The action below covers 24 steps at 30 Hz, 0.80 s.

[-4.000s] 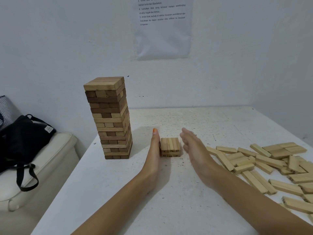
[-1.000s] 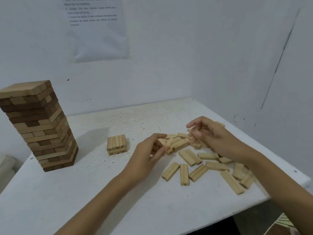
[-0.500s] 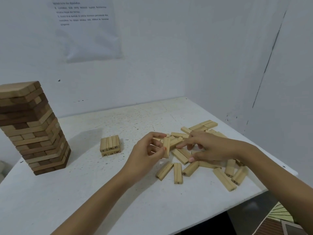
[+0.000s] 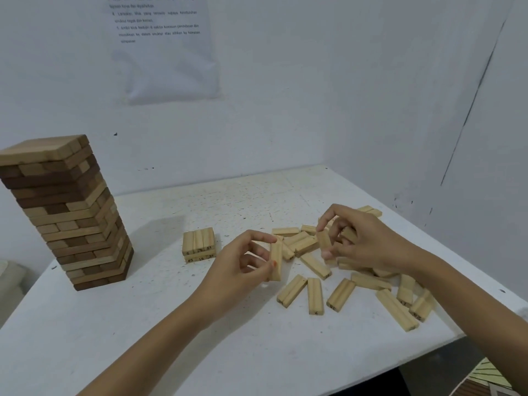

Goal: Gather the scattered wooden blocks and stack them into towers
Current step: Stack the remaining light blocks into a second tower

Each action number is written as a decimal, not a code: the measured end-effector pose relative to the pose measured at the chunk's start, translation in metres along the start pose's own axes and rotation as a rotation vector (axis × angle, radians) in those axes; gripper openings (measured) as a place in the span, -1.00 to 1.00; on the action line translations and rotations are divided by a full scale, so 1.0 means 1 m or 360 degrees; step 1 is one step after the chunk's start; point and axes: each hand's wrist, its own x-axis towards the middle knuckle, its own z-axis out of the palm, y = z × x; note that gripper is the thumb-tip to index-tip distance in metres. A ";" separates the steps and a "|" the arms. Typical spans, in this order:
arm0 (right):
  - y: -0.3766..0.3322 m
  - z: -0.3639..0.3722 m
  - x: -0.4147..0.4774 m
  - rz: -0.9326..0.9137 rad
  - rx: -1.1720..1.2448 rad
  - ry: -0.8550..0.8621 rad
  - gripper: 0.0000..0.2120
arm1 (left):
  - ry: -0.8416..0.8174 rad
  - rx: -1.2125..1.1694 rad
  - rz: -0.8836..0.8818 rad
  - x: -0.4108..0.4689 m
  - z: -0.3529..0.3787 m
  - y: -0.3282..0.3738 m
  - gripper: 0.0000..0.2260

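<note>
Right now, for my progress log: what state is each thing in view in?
Tall mixed-brown wooden block tower: standing, untouched.
Small pale two-layer block stack: upright, two layers, apart from both hands.
Left hand: pinches one pale wooden block, held upright.
Right hand: pinches another pale block over the pile.
Scattered pale blocks: lying loose on the white table.

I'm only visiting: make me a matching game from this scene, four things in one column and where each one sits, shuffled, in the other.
Things:
1. tall tower of brown and pale wooden blocks
2. small two-layer stack of pale wooden blocks
3. single upright pale wooden block
4. printed white paper sheet

Places:
A. on the wall
B. pinched in the left hand
C. left side of the white table
D. middle of the table

Pairs: 1-C, 2-D, 3-B, 4-A.
</note>
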 end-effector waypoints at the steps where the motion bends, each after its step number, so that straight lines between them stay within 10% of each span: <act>1: -0.004 0.003 0.001 0.0018 0.0047 0.0061 -0.68 | -0.0006 -0.0011 -0.0008 -0.002 -0.003 0.000 -0.73; 24: -0.073 0.128 0.054 0.0322 0.0569 -0.0405 -0.76 | 0.0409 -0.0116 -0.0352 -0.055 -0.070 -0.024 -0.81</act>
